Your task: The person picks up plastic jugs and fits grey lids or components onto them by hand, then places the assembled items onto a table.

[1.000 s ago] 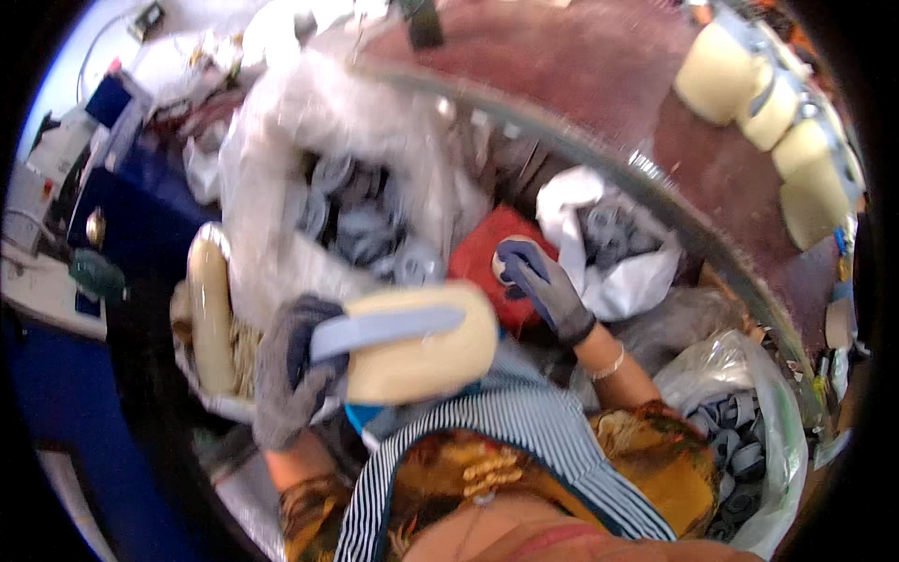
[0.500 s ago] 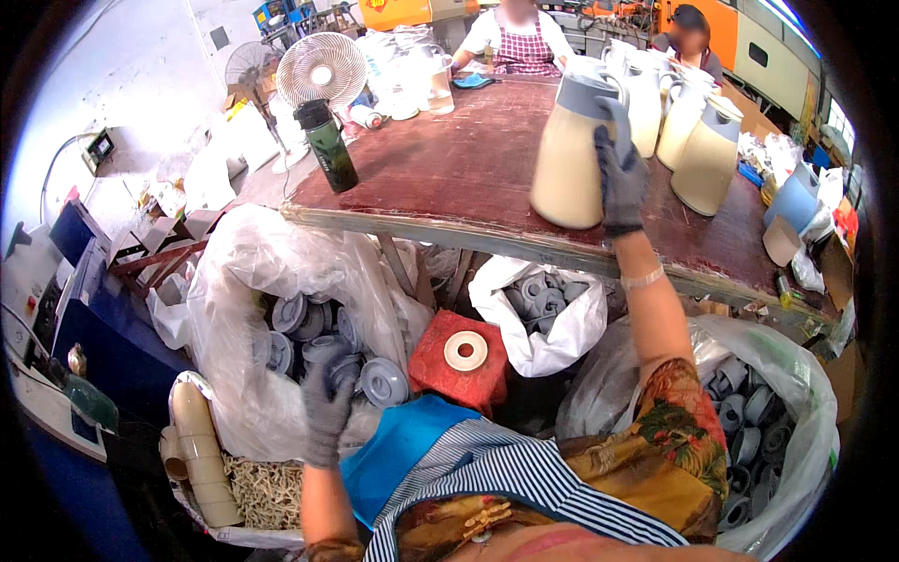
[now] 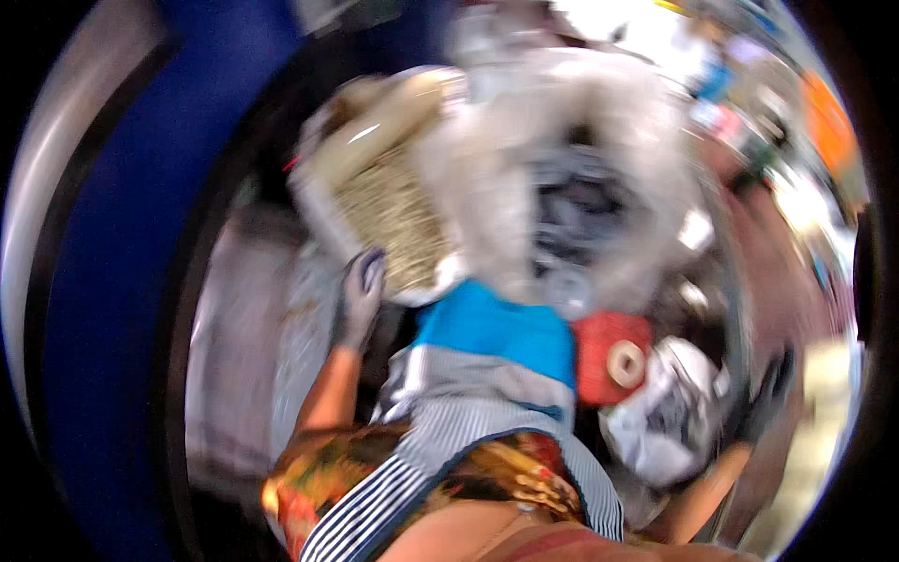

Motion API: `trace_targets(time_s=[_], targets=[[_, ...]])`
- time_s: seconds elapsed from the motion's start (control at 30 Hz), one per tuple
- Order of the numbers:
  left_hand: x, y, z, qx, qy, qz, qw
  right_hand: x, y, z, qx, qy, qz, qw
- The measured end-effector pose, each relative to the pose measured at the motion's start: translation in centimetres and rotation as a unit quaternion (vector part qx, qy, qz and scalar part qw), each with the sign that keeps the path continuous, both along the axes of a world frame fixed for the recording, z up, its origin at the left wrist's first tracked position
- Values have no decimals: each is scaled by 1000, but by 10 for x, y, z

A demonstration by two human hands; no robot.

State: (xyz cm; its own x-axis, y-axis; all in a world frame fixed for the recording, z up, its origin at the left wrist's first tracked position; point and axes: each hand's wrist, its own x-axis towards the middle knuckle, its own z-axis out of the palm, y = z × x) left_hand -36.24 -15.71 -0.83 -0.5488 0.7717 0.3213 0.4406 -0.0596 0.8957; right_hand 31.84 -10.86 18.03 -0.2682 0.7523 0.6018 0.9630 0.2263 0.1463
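Note:
The whole picture is smeared by motion. My left hand [image 3: 361, 295], in a dark glove, stretches its fingers up to the lower edge of a clear bag of tan, straw-like fibre [image 3: 389, 211]; nothing shows in its grip. My right hand [image 3: 768, 393], also gloved, is out at the far right by the brown table edge, beside a pale cream blur that looks like a yarn cone [image 3: 829, 375]. Its fingers are too blurred to read.
A big white plastic bag of grey spools [image 3: 581, 201] stands ahead. Below it are a blue seat [image 3: 496, 328], a red block with a tape roll on top [image 3: 609, 361] and a smaller white bag [image 3: 665, 426]. A blue wall panel [image 3: 112, 281] fills the left.
My head has swung down and left. My left hand left the grey-spool bag and went to the tan-fibre bag. My right hand came down from the cone on the table.

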Motion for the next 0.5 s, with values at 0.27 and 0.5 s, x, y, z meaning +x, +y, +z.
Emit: trace_targets(time_s=[0.27, 0.5], targets=[[-147, -130, -96, -121, 121, 543, 822, -239, 13, -77, -61, 114, 152, 980], [-201, -75, -115, -253, 165, 446, 843, -258, 25, -90, -86, 115, 196, 970]])
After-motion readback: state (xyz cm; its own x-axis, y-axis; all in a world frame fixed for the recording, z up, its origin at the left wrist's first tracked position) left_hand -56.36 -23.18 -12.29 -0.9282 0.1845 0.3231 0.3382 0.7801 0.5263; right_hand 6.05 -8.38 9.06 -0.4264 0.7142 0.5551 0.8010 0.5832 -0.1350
